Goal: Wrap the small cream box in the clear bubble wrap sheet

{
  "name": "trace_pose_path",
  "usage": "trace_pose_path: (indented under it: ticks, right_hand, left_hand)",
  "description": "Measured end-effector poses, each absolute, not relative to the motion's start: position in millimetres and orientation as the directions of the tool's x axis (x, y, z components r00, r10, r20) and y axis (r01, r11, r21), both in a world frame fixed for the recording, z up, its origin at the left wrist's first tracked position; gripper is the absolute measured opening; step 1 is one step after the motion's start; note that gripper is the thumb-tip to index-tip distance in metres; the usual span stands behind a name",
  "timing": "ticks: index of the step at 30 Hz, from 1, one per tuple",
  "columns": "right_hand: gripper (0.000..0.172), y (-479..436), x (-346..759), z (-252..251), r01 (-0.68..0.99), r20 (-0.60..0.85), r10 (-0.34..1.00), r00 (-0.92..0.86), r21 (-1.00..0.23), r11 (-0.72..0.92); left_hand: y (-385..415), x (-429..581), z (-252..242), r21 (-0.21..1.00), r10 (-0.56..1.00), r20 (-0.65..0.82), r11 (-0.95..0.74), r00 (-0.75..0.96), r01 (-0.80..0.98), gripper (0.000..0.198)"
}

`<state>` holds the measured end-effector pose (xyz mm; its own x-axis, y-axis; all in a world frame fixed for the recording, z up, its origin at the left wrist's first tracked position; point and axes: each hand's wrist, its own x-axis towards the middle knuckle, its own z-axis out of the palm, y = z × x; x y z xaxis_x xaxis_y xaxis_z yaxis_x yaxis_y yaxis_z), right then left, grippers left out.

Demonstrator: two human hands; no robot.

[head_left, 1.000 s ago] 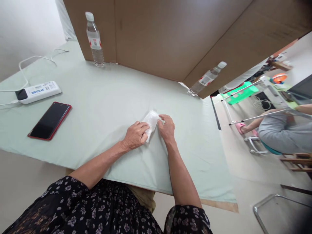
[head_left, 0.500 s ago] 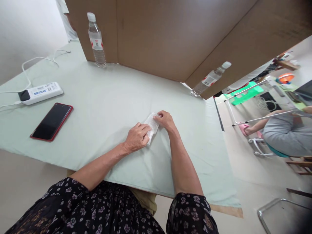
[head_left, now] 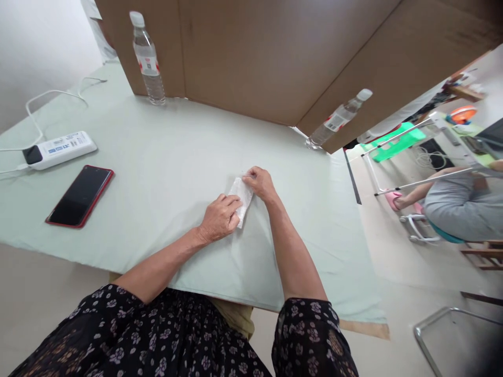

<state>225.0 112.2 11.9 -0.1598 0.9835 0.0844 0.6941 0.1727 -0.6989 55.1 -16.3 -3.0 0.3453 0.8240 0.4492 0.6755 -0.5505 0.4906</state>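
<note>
A small, folded white piece that looks like bubble wrap [head_left: 242,198] lies on the pale green tablecloth [head_left: 173,157]. My left hand [head_left: 220,215] grips its left side, fingers curled over the top and thumb along the lower edge. At its far right corner my right hand [head_left: 259,183] pinches the edge between thumb and fingers. Whether anything is wrapped inside cannot be seen.
Brown cardboard panels [head_left: 243,63] stand along the back, with a water bottle [head_left: 148,63] at left and another bottle [head_left: 338,120] at right. A phone [head_left: 80,196] and a white power strip [head_left: 63,149] lie left. A seated person [head_left: 463,201] is at right.
My right hand has shifted slightly up and left along the wrap's far edge. The wrap now looks flatter and straighter. My left hand keeps its hold.
</note>
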Motion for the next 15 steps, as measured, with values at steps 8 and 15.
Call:
trace_pose_path:
  ticks: [8,15]
  right_hand:
    - [0.013,113.5,218.6,19.5,0.602,0.053,0.976,-0.21,-0.78,0.172]
    - [0.016,71.8,217.3,61.7,0.412,0.064,0.962,-0.265,-0.895,0.173]
  left_hand:
    - [-15.8,55.0,-1.4,0.521,0.842,0.404,-0.532,0.357,0.667,0.04]
    - [-17.0,55.4,-0.5,0.624,0.891,0.371,-0.447,0.261,0.641,0.036]
